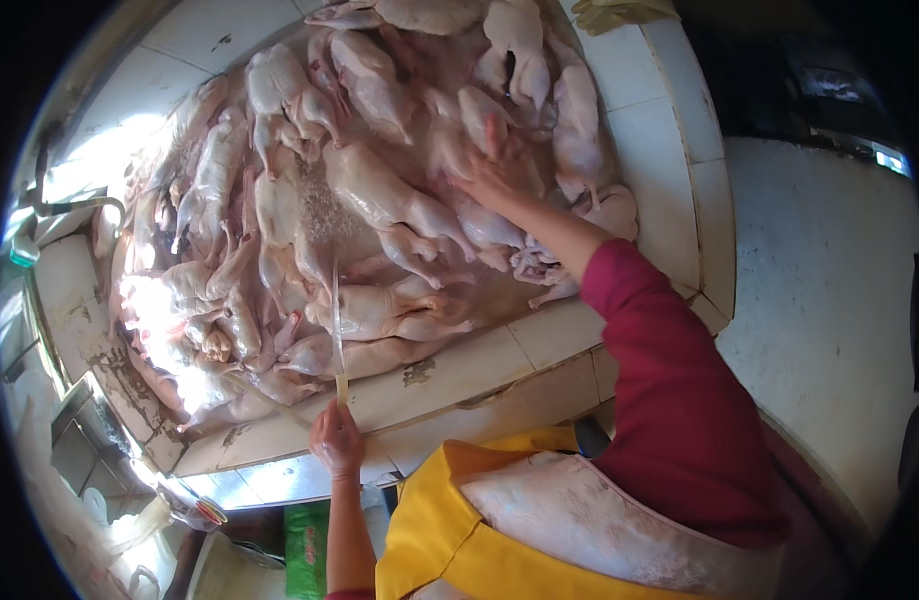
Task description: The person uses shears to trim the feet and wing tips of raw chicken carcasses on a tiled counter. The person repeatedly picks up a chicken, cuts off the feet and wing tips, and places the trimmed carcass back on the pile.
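My left hand (pixel 337 440) is closed around a pale hose (pixel 343 388) at the near edge of a tiled basin (pixel 460 365). A thin jet of water (pixel 337 310) shoots from its end and splashes into foam among the carcasses. Plucked poultry carcasses (pixel 375 190), probably ducks, lie in many directions across the basin, partly in water. My right hand (pixel 500 165) reaches over the right side with its fingers apart, at a carcass (pixel 445 145) and seemingly touching it. Some of that carcass is hidden behind the hand.
A pale glove (pixel 620 12) rests on the basin's far right rim. At the left, a dark bent pipe (pixel 75 207) stands by the glare. Below the near edge are a green bag (pixel 307 535) and a pale tub (pixel 230 570). A white wall (pixel 820 300) rises on the right.
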{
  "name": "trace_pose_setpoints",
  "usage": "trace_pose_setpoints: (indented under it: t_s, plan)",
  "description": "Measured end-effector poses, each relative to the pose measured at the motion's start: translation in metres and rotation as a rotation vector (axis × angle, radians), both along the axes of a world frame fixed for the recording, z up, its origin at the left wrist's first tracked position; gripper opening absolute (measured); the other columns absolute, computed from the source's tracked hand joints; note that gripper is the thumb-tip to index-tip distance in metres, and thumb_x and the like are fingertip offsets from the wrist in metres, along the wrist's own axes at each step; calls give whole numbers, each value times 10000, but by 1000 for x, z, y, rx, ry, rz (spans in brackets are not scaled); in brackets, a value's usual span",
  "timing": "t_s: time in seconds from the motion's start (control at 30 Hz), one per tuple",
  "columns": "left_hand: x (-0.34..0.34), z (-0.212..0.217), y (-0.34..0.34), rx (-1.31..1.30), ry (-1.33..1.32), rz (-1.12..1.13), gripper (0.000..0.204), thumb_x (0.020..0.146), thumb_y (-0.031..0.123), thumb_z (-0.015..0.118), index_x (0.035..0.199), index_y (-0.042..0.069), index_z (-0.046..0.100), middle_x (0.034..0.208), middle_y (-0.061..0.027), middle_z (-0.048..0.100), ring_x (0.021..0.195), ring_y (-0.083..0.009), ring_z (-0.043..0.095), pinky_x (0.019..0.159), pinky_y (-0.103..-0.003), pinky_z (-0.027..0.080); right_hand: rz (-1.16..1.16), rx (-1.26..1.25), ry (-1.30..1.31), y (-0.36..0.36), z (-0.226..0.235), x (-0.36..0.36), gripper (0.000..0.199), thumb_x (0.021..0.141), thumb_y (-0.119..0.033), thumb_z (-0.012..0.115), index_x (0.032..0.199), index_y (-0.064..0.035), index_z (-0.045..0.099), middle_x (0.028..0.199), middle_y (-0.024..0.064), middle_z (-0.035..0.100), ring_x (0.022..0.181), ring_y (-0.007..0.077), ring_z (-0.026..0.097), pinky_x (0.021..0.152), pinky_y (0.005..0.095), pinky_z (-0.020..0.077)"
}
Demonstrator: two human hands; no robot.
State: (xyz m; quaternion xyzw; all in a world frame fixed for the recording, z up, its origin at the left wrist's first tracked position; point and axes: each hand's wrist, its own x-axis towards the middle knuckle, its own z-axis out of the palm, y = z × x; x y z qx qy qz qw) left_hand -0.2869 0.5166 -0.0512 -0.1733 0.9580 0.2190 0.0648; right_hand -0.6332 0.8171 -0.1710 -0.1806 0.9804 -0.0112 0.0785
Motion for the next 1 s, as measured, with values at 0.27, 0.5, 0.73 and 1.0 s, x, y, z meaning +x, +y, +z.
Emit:
trace_pose_setpoints:
  t_s: [0.27, 0.5, 0.73, 1.0]
  plan:
    - [1, -4, -2, 26, -31, 33, 156, 842, 118, 609, 972, 45, 657, 790, -115, 641, 721, -315, 613, 647, -412, 477, -320, -813, -256, 89, -59, -108, 371, 814, -73, 568, 1183, -81, 596, 1122, 239, 602, 1055, 363, 587, 904, 384, 465]
    - [6, 1, -2, 55, 17, 3, 145, 807, 92, 631, 948, 68, 648, 711, -96, 600, 658, -306, 588, 607, -417, 466, 33, 252, -555, 116, -68, 1, 257, 864, -227, 523, 977, -57, 678, 897, 192, 671, 778, 314, 662, 696, 445, 518]
    - [1, 10, -6, 64, 102, 78, 130, 814, 156, 640, 930, 96, 635, 721, -90, 615, 658, -299, 604, 609, -418, 477, -120, -337, -1084, 14, 42, -36, 174, 884, -205, 614, 788, -60, 617, 571, 26, 564, 456, 99, 494, 411, 273, 386]
    - [3, 12, -6, 66, 115, 100, 150, 814, 162, 638, 949, 99, 637, 733, -98, 627, 663, -319, 606, 610, -427, 481, 101, -1156, -821, -250, 148, -24, 659, 896, -214, 641, 1446, -115, 292, 1287, 146, 538, 1032, 191, 597, 834, 311, 493]
